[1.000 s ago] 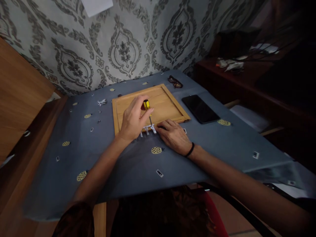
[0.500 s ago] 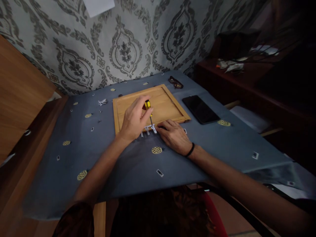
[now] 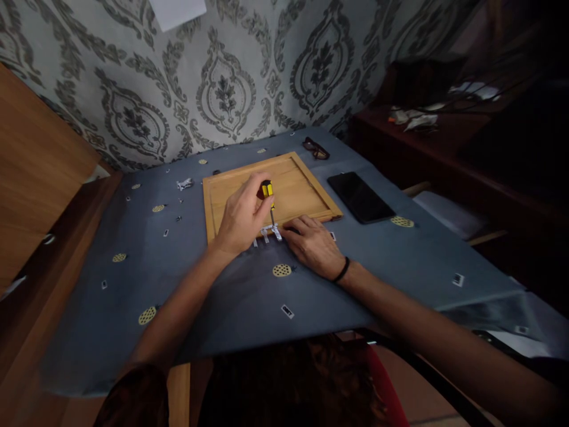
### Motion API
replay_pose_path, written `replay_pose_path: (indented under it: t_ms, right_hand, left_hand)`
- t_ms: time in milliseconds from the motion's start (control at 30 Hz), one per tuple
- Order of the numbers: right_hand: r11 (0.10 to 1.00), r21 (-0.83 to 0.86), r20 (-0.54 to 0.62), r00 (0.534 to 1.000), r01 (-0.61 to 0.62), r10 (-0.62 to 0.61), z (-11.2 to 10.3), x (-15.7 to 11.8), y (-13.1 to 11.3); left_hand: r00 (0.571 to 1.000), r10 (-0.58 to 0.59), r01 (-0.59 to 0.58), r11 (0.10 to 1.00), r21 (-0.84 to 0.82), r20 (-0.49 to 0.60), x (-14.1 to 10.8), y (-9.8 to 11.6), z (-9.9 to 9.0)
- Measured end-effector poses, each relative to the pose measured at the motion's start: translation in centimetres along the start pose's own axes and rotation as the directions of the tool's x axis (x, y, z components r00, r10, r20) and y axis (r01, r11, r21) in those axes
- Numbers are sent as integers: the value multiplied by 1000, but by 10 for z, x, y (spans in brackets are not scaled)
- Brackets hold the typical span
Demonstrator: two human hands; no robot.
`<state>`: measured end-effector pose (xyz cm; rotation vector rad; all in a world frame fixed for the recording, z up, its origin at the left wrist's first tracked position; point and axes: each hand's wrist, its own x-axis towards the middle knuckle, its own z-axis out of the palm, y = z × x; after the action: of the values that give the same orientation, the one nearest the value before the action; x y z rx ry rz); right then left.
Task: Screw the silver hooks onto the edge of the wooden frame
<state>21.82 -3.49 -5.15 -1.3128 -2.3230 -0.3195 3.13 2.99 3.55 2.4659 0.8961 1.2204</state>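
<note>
My left hand (image 3: 242, 214) is closed around the yellow and black handle of a screwdriver (image 3: 267, 190), held nearly upright. Its shaft points down to a small silvery metal strip with several hook-like prongs (image 3: 265, 234) on the near edge of a framed wooden board (image 3: 311, 187). My right hand (image 3: 315, 246), a dark band at its wrist, rests at the strip's right end with fingers curled together. Its fingertips are close against the strip and the board's edge; what they pinch, if anything, is hidden. The screwdriver's tip meets the strip near those fingertips.
The board lies on a blue tablecloth (image 3: 249, 314) printed with pineapples. A black phone (image 3: 361, 197) and glasses (image 3: 316, 148) lie to its right. Left of it are a silvery metal piece (image 3: 184, 184) and small dark bits (image 3: 178, 219). A patterned wall stands behind.
The screwdriver handle has turned slightly within my left hand, showing more of its yellow side. Both hands and the board stay in nearly the same place.
</note>
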Motion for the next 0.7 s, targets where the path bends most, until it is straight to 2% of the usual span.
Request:
replay_pose_path:
  t_ms: [267,467,700]
  right_hand:
    - [1000,-1,-6,1000,-1,1,1,0,0]
    - [1000,2,-4,1000,-3,3,1,0,0]
    - [1000,-1,10,1000,-8,8,1,0,1]
  left_hand:
    - [1000,15,-16,997,73,10,0,1,1]
    - [999,30,-31,998,46,32,0,-1,0]
    - [1000,3,-4,996,90,17,-1,1,0]
